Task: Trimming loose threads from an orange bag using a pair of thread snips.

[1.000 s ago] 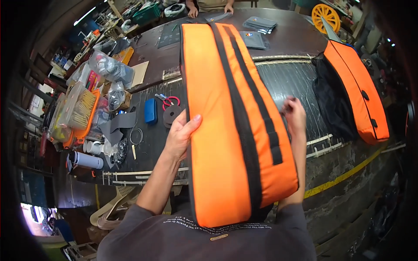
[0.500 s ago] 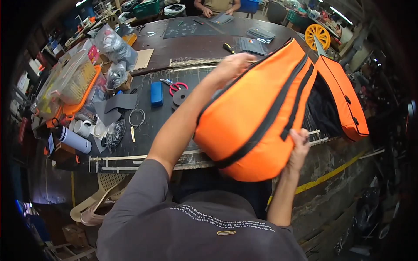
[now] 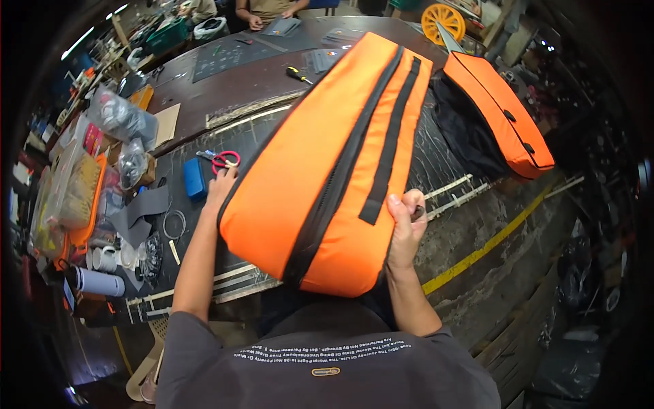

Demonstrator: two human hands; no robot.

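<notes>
A large tapered orange bag (image 3: pixel 306 170) with black edging, a long black zipper and a black strip leans up in front of me, its wide end nearest my body. My right hand (image 3: pixel 407 221) grips its right edge, thumb on the orange face; something small and dark shows by the fingers. My left hand (image 3: pixel 221 187) is at the bag's left side, fingers extended and partly hidden behind it. Its fingertips are close to scissors with pink handles (image 3: pixel 225 161); touching or apart, I cannot tell. A blue case (image 3: pixel 194 179) lies beside that hand.
A second orange and black bag (image 3: pixel 501 112) lies at the right edge of the dark table (image 3: pixel 225 116). Plastic boxes (image 3: pixel 71 184), mugs (image 3: pixel 104 259) and a bottle (image 3: pixel 99 281) crowd the left. A screwdriver (image 3: pixel 298 74) lies beyond. Another person's hands (image 3: pixel 256 22) work at the far side.
My left hand has come down from the bag's upper left edge to its lower left side. The bag has turned more face-on and shifted left; the view has shifted too. My right hand keeps its grip.
</notes>
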